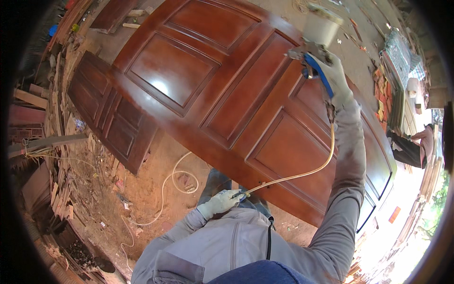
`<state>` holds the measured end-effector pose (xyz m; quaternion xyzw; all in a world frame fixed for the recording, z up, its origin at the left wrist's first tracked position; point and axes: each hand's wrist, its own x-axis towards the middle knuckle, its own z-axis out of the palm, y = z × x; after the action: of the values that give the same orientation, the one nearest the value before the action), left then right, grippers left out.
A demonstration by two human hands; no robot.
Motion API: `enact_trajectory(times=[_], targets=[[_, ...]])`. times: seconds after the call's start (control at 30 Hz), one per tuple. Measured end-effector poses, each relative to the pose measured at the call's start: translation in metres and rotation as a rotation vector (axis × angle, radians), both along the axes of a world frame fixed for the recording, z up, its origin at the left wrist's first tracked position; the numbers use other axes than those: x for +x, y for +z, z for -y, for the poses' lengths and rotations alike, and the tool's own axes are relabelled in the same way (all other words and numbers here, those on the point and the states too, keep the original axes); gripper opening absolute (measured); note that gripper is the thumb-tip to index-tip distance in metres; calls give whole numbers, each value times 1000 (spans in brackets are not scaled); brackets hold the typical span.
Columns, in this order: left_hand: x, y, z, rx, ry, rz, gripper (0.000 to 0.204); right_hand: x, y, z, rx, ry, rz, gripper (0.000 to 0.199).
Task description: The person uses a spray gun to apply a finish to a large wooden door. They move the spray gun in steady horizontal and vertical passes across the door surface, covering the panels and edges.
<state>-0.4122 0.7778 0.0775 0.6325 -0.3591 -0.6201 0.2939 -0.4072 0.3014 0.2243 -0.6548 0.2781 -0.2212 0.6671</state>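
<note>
Right hand (336, 75) grips spray gun (318, 38) over door (227, 90); left hand (218, 202) pinches hose (302, 174).

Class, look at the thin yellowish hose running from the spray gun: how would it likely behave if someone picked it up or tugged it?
The thin yellowish hose probably handles floppy: it sags in a curve between the gloved right hand and the gloved left hand. It looks light for its length. It loops over the dirt floor, so a tug might snag.
</note>
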Motion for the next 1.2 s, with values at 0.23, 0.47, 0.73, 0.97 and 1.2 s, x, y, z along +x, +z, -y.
enact_trajectory(times=[0.23, 0.47, 0.73, 0.97, 1.2], targets=[[11, 20, 16, -23, 45, -85, 29, 94, -27, 74, -810, -387, -462, 50], [10, 10, -1, -440, 93, 329, 29, 63, -6, 18, -467, -131, -353, 31], [24, 17, -16, 117, 22, 66, 36, 54, 9, -95, 59, -50, 9, 22], [46, 4, -56, 188, 50, 116, 51, -49, 19, -103, 8, -394, -37, 31], [62, 10, -54, 133, -96, 199, 55, -127, 14, -117, -146, -539, -62, 36]])
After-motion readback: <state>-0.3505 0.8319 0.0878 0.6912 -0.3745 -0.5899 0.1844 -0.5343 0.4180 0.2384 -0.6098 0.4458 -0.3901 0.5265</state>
